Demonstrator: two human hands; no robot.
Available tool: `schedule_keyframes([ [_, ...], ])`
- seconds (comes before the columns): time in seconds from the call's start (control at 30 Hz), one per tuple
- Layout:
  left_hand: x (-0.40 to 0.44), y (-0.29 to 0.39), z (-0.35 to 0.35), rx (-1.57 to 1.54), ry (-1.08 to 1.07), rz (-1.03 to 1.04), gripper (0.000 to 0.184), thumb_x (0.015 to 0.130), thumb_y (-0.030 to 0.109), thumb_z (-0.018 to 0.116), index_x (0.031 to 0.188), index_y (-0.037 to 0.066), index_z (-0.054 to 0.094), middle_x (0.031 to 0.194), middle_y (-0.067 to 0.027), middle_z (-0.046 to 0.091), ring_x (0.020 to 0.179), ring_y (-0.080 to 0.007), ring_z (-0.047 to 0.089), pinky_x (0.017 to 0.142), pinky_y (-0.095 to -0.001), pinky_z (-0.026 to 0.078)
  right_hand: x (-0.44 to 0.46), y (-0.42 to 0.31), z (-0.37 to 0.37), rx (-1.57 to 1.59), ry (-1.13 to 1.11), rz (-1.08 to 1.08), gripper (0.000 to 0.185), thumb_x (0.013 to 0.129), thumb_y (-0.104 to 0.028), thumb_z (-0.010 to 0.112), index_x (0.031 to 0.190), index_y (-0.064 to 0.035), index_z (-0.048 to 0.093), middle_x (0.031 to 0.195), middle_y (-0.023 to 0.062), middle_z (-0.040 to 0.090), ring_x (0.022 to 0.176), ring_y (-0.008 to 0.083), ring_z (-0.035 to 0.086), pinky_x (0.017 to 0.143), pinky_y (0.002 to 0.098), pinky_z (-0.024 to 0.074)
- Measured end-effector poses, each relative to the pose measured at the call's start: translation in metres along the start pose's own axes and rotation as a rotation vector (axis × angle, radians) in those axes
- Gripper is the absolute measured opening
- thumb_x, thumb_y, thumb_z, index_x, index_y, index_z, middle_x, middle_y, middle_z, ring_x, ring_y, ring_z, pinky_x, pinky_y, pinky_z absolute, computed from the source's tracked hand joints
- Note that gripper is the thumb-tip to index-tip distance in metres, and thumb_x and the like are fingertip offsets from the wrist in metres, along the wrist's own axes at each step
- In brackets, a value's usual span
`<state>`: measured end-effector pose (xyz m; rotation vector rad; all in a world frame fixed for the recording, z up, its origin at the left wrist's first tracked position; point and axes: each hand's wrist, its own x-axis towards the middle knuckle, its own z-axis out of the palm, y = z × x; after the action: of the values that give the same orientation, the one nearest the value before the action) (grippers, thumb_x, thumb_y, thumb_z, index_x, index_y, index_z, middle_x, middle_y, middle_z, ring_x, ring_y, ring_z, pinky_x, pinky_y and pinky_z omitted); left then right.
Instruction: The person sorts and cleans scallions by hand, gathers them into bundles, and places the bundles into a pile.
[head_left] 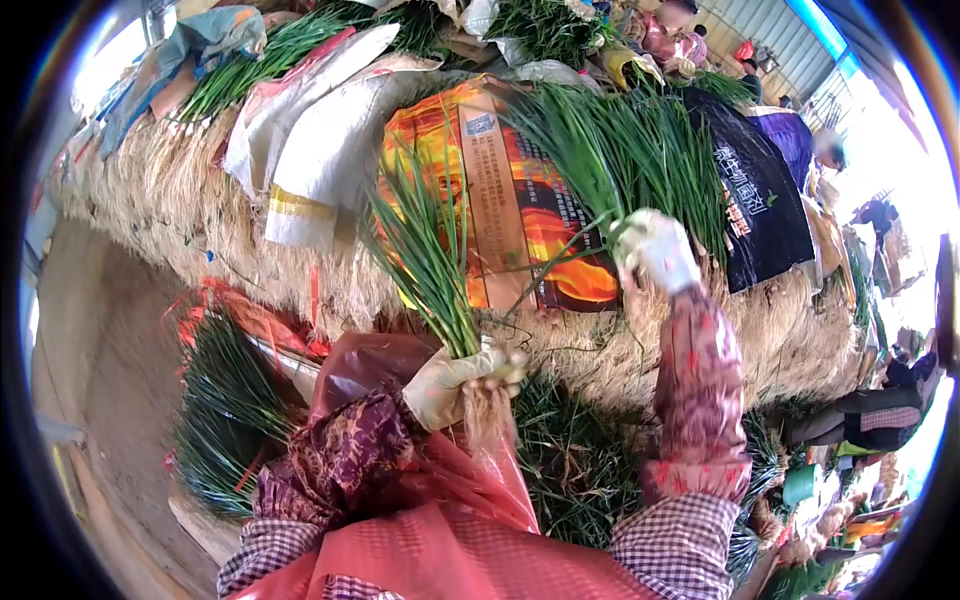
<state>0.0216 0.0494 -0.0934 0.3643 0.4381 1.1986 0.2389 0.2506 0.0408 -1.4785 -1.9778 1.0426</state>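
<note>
1. Your left hand (462,386), just below centre toward 6 o'clock, is wrapped round the bunch (446,305), low on its stems. Grip firmly enough to stop slipping, lightly enough not to crush them.
2. The bunch's leaves point toward 11 o'clock; its roots (490,420) hang toward 6, below your fingers. Line the root ends up level before you tighten.
3. Your right hand (652,252), between 2 and 3 o'clock, is at the lower end of the pile (640,140). Its fingers look bent; I cannot tell whether they grip any stems.
4. The pile lies between 1 and 2 o'clock, many leaves slanting toward 11. Pinch low and draw along the stems, so fewer leaves tangle or snap.
5. Lift leaf tips clear of the printed sack (492,190) at 12 o'clock.
</note>
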Motion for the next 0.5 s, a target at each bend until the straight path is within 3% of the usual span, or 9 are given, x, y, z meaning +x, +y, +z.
schedule_keyframes([
  [0.07, 0.006, -0.007, 0.012, 0.011, 0.1, 0.027, 0.008, 0.088, 0.009, 0.063, 0.093, 0.005, 0.057, 0.089, -0.0059, 0.06, 0.079, -0.0157, 0.06, 0.074, -0.0298, 0.052, -0.025, 0.021, 0.033, 0.149, -0.064, -0.016, 0.013, 0.09, -0.007, 0.059, 0.1, -0.0001, 0.062, 0.08, 0.0083, 0.065, 0.059, 0.0112, 0.062, 0.055, 0.0263, 0.0527],
  [0.13, 0.012, -0.013, 0.016, 0.045, 0.179, 0.012, 0.011, 0.087, 0.003, 0.062, 0.098, 0.006, 0.059, 0.091, -0.0033, 0.061, 0.078, -0.0142, 0.061, 0.071, -0.0244, 0.05, -0.045, 0.031, 0.07, 0.305, -0.115, 0.024, 0.015, 0.091, -0.006, 0.059, 0.104, 0.0, 0.061, 0.084, 0.0074, 0.065, 0.06, 0.0112, 0.063, 0.055, 0.0253, 0.0523],
  [0.17, 0.02, -0.022, 0.005, 0.118, 0.131, 0.05, 0.015, 0.086, 0.003, 0.065, 0.099, 0.006, 0.058, 0.09, -0.0014, 0.061, 0.079, -0.0142, 0.061, 0.068, -0.0234, 0.049, -0.052, 0.04, 0.086, 0.5, -0.105, 0.044, 0.017, 0.092, -0.009, 0.06, 0.107, -0.0011, 0.061, 0.084, 0.0071, 0.065, 0.06, 0.0113, 0.063, 0.056, 0.0263, 0.0529],
  [0.23, 0.026, -0.022, 0.025, 0.026, 0.193, 0.073, 0.017, 0.086, 0.007, 0.067, 0.1, 0.004, 0.059, 0.087, -0.0014, 0.061, 0.076, -0.0132, 0.06, 0.064, -0.0217, 0.047, -0.058, 0.044, 0.109, 0.566, -0.093, 0.053, 0.017, 0.093, -0.011, 0.059, 0.105, -0.0007, 0.063, 0.083, 0.0055, 0.065, 0.065, 0.0131, 0.064, 0.057, 0.0289, 0.0523],
  [0.3, 0.026, -0.017, 0.031, 0.004, 0.201, 0.078, 0.016, 0.087, 0.006, 0.064, 0.102, 0.004, 0.059, 0.088, -0.0034, 0.062, 0.076, -0.0142, 0.06, 0.064, -0.0246, 0.048, -0.053, 0.057, 0.123, 0.253, -0.04, -0.268, 0.015, 0.091, -0.011, 0.061, 0.102, -0.0016, 0.065, 0.08, 0.0068, 0.065, 0.069, 0.0171, 0.064, 0.06, 0.0306, 0.051],
  [0.33, 0.031, -0.021, 0.017, -0.024, 0.145, 0.085, 0.016, 0.087, 0.006, 0.063, 0.103, 0.003, 0.059, 0.089, -0.0046, 0.063, 0.077, -0.0149, 0.061, 0.065, -0.0258, 0.048, -0.045, 0.054, 0.119, -0.202, 0.062, -0.572, 0.014, 0.087, -0.007, 0.062, 0.099, -0.0033, 0.066, 0.079, 0.0096, 0.064, 0.073, 0.0203, 0.065, 0.065, 0.0306, 0.0505],
  [0.43, 0.033, -0.007, 0.012, -0.06, 0.14, 0.056, 0.014, 0.087, 0.002, 0.06, 0.101, 0.004, 0.059, 0.092, -0.0084, 0.064, 0.077, -0.0168, 0.062, 0.065, -0.031, 0.05, -0.044, 0.03, 0.106, -0.247, 0.028, -0.583, 0.016, 0.083, -0.004, 0.062, 0.098, -0.0048, 0.067, 0.078, 0.0123, 0.064, 0.073, 0.0235, 0.065, 0.066, 0.0301, 0.0504],
  [0.47, 0.029, -0.002, 0.019, -0.076, 0.183, 0.05, 0.014, 0.087, 0.002, 0.06, 0.101, 0.004, 0.059, 0.091, -0.0086, 0.064, 0.075, -0.0166, 0.061, 0.065, -0.0312, 0.05, -0.036, 0.045, 0.108, 0.053, -0.014, -0.499, 0.013, 0.083, -0.003, 0.061, 0.094, -0.005, 0.067, 0.077, 0.0112, 0.064, 0.072, 0.024, 0.065, 0.064, 0.0313, 0.0504],
  [0.5, 0.027, 0.003, 0.026, -0.095, 0.227, 0.046, 0.014, 0.087, 0.002, 0.059, 0.1, 0.004, 0.059, 0.091, -0.0089, 0.064, 0.074, -0.0163, 0.06, 0.065, -0.0313, 0.049, -0.04, 0.04, 0.107, 0.076, -0.001, -0.456, 0.013, 0.083, -0.003, 0.061, 0.095, -0.0044, 0.067, 0.076, 0.0102, 0.064, 0.071, 0.0231, 0.065, 0.064, 0.031, 0.0503],
])
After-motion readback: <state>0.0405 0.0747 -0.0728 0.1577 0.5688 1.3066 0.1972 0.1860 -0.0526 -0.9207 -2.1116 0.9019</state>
